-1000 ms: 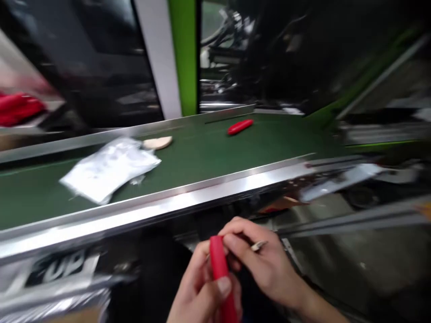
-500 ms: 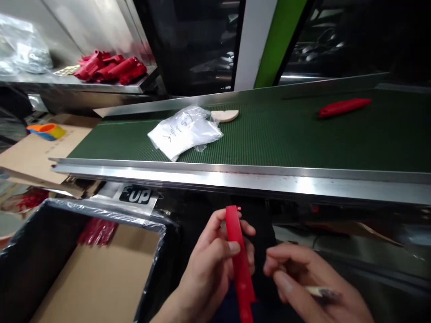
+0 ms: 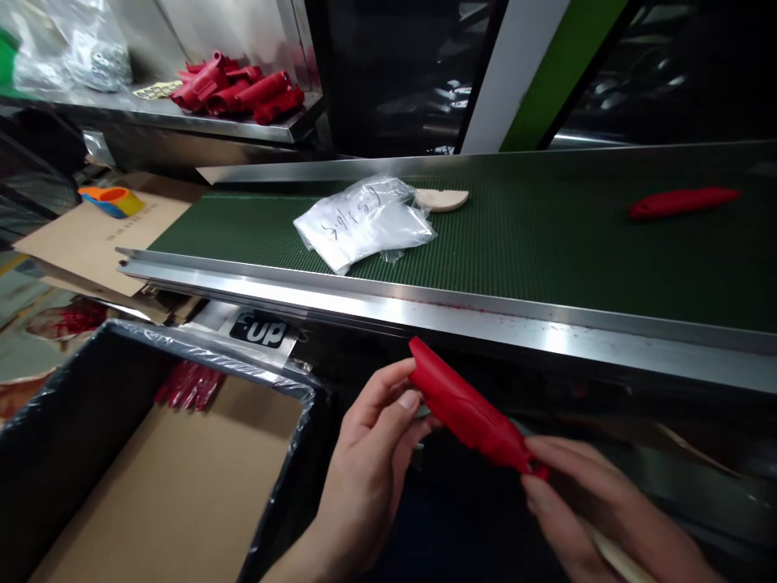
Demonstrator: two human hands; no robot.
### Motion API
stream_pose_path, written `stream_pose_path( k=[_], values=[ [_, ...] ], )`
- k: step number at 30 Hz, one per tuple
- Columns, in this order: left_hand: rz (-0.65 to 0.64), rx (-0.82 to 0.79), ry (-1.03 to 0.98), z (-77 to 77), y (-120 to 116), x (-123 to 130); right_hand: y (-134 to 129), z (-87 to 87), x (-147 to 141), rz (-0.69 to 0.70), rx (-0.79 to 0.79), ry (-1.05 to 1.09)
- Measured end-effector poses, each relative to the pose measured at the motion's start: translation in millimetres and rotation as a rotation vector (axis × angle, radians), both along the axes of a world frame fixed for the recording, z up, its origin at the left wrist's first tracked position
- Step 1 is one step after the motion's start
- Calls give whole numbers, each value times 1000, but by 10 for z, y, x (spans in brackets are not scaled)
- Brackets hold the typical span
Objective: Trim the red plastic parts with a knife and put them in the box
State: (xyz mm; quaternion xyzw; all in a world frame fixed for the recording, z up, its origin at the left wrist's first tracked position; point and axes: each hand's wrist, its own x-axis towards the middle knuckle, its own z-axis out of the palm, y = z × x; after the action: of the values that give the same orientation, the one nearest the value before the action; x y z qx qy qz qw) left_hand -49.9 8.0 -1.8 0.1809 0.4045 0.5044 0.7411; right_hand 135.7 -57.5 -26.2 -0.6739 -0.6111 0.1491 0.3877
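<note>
A long red plastic part (image 3: pixel 470 409) is held in the air in front of the conveyor, slanting down to the right. Its upper left end is gripped between the thumb and fingers of my left hand (image 3: pixel 380 449). The thumb and index finger of my right hand (image 3: pixel 595 502) pinch its lower right end. A thin pale-handled tool (image 3: pixel 613 555) also lies in my right hand, its tip hidden by the fingers. Another red part (image 3: pixel 683 202) rests on the green conveyor belt (image 3: pixel 546 251), at the right.
On the belt are a plastic bag with white paper (image 3: pixel 367 223) and a pale half-round piece (image 3: pixel 446 200). Red parts (image 3: pixel 236 89) are piled on a metal shelf at the back left. A black-lined box (image 3: pixel 176 486) stands at lower left, and a cardboard box (image 3: pixel 115 235) behind it.
The red part has turned from nearly upright to slanting, and my right hand has closed on its lower end. The view has shifted, so the conveyor scene sits further right.
</note>
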Motion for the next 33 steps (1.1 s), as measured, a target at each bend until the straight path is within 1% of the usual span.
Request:
stream_pose_path(
  k=[3,5,8,11,14,17,20,22,25,29,33],
  values=[
    [-6,22,90,-65,-32,-100,17,-43,164,-85,-105,71],
    [-19,22,122,-102,-58,-156,25,-28,175,-123,-176,118],
    [-29,31,150,-127,-85,-225,69,38,99,-123,-227,283],
    [-47,28,169,-111,-98,-271,144,86,40,-90,-265,466],
    [-50,29,174,-73,-112,-285,211,72,55,-62,-304,572],
    [-11,12,169,-51,-123,-279,252,27,77,-41,-326,622],
    [5,-4,161,-55,-120,-279,268,9,54,-34,-337,635],
    [13,-17,163,-64,-114,-285,272,31,19,-27,-338,624],
    [27,-46,180,-79,-104,-299,288,117,-43,14,-333,552],
    [51,-65,219,-104,-86,-315,346,267,-104,111,-242,421],
    [59,-49,238,-109,-74,-319,414,326,-91,200,-181,302]
  ],
)
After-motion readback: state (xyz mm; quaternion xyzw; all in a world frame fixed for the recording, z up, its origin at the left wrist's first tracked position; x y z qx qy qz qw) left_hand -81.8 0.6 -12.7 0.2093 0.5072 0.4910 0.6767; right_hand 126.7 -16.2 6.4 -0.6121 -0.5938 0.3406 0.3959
